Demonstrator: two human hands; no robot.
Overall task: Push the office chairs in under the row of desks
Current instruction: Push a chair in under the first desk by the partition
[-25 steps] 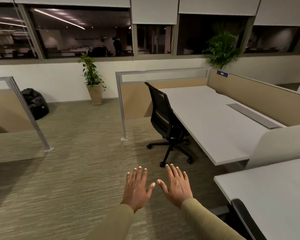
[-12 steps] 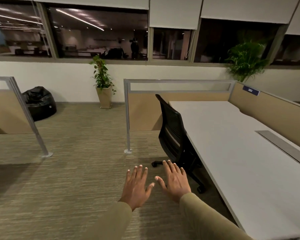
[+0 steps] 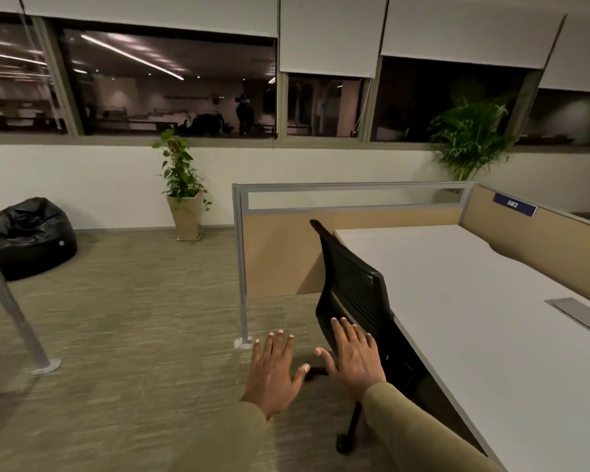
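- Office chair (image 3: 353, 294): black, mesh-backed, standing at the near edge of the white surface (image 3: 474, 301). Its seat appears to sit partly under that edge, while the backrest stands clear and angled to it. One caster (image 3: 342, 447) and base arm are visible on the carpet outside the surface line.
- Left hand (image 3: 275, 373): fully open, fingers spread, palm down and forward, holding nothing. It hangs over the carpet, apart from the chair.
- Right hand (image 3: 353, 356): likewise flat and open, empty. It overlaps the lower backrest in view; actual contact cannot be confirmed.
- Judgement: both palms are presented flat because the job calls for a push against the backrest, not a grasp.
- Judgement: this chair is not yet fully in; squaring the backrest to the surface edge looks necessary.
- Surroundings: grey-framed partition (image 3: 321, 233) closes the far end of the surface; a black beanbag (image 3: 31, 236) lies well apart by the wall.
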